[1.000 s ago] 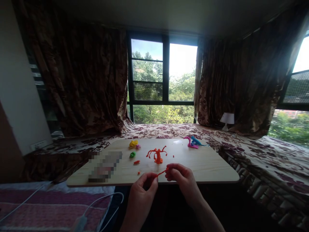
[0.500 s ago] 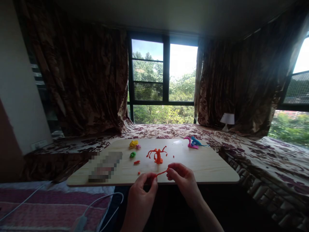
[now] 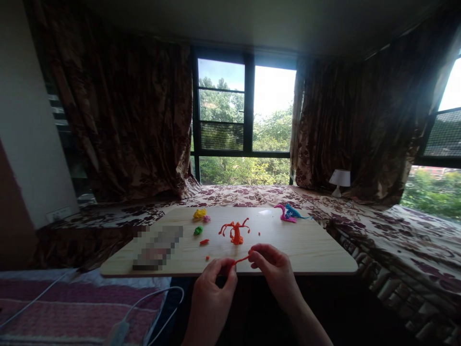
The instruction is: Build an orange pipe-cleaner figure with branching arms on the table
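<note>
A thin orange clay strand [image 3: 241, 260] stretches between my two hands, just above the near edge of the wooden board [image 3: 306, 247]. My left hand [image 3: 212, 293] pinches its left end with thumb and fingers closed. My right hand [image 3: 272, 269] pinches the right end, fingers curled. Behind them on the board stands an orange clay figure [image 3: 235, 230] with thin curling arms.
On the board lie a yellow lump [image 3: 199, 213], a small pink lump [image 3: 206, 218], a green lump [image 3: 198, 230], orange bits [image 3: 204, 241], and pink and blue clay shapes [image 3: 289, 213]. A white cable [image 3: 151, 298] runs at lower left. A small lamp [image 3: 339, 180] stands by the curtains.
Both hands have kept their pinch on the strand and shifted very slightly; the strand now looks a little shorter and lower. The view has moved a touch.
</note>
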Available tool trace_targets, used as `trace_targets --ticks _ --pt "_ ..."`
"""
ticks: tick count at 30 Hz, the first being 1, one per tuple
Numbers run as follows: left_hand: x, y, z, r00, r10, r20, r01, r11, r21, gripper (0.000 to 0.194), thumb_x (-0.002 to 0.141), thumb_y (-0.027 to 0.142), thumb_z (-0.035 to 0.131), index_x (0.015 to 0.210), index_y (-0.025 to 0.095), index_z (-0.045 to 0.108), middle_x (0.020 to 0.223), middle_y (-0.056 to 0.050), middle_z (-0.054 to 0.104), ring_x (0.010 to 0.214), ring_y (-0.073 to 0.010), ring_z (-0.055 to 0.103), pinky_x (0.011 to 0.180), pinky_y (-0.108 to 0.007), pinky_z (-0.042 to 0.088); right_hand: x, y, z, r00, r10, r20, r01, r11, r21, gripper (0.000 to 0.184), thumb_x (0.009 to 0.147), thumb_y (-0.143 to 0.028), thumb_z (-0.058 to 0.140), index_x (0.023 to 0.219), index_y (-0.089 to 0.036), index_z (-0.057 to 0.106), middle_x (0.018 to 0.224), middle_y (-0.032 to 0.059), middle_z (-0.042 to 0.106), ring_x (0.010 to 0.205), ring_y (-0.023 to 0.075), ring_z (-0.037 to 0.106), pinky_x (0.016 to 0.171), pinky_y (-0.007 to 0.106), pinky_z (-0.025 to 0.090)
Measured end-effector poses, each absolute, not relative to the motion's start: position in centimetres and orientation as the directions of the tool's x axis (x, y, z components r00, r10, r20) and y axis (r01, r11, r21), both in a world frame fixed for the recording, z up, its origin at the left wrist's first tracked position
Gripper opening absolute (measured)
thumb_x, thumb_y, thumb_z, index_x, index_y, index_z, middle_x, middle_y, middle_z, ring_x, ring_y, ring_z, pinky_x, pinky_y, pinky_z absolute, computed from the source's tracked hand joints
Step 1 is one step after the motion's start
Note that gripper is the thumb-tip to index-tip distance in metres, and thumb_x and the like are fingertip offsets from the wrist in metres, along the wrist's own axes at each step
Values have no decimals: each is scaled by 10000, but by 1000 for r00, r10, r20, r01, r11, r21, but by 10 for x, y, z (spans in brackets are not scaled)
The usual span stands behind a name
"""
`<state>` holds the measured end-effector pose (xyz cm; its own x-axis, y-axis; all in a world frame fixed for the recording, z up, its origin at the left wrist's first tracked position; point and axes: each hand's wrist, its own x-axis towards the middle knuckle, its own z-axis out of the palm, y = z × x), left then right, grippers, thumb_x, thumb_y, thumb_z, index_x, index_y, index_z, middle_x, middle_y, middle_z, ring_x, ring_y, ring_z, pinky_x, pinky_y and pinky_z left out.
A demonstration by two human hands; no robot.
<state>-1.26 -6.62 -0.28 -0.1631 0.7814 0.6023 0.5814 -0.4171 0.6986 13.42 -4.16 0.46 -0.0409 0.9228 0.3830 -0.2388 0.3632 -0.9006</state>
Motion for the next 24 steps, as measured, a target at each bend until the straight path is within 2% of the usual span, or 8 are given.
trace_targets --ticks 10,19,24 --pt "-13 -68 -3 -152 794 589 592 -404 698 156 744 316 521 832 222 611 796 12 663 743 -153 615 729 -269 477 132 -42 3 -43 911 410 -230 390 -892 208 754 -332 605 825 -139 634 685 44 646 633 145 579 622 283 481" --pt "-15 -68 -2 -209 838 504 501 -351 791 191 728 352 536 821 211 625 796 0 673 764 -168 621 743 -275 479 134 -42 4 -72 907 415 -267 383 -884 308 815 -388 512 947 -133 622 812 81 652 699 184 609 657 341 502" --pt "-13 -70 1 -227 825 518 489 -363 793 183 718 345 547 809 210 631 783 -1 676 748 -169 621 737 -273 478 134 -46 9 -76 918 388 -304 349 -886 315 801 -392 530 977 -143 608 867 87 646 728 186 607 666 338 500"
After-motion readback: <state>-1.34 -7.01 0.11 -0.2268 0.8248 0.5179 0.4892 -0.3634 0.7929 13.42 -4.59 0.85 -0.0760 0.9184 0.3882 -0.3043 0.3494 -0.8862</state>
